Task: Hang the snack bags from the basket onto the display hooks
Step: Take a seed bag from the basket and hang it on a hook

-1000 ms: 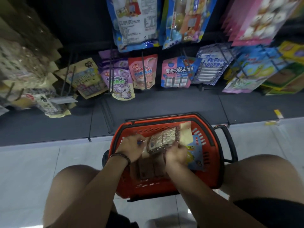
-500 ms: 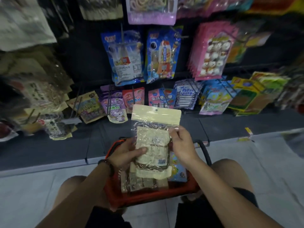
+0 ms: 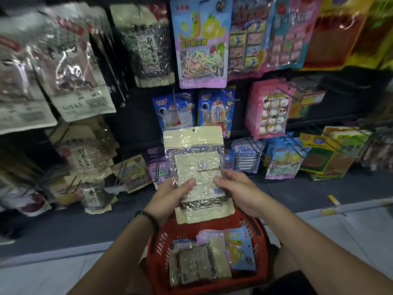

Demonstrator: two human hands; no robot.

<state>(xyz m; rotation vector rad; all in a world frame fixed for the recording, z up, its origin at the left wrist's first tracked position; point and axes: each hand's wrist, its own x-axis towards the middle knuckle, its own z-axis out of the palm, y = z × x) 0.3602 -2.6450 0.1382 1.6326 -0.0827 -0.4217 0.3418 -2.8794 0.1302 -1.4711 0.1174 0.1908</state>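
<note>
Head view, looking down: pinching a flat, crinkly snack bag (image 3: 195, 167) by both side edges, left hand (image 3: 170, 196) and right hand (image 3: 236, 192) apart with thumbs curling over its clear front. Holding it upright above a red slotted plastic basket (image 3: 159, 245), hang hole uppermost, cream borders framing pale contents. Showing more glossy bags (image 3: 197, 267) lying inside, partly overlapping. Blurring hanging packets (image 3: 70, 67) at left, leaving print unreadable.

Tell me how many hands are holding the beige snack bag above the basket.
2. The left hand grips the lower left side of the snack bag; the right hand holds its right edge. Both are above the red basket.
</note>
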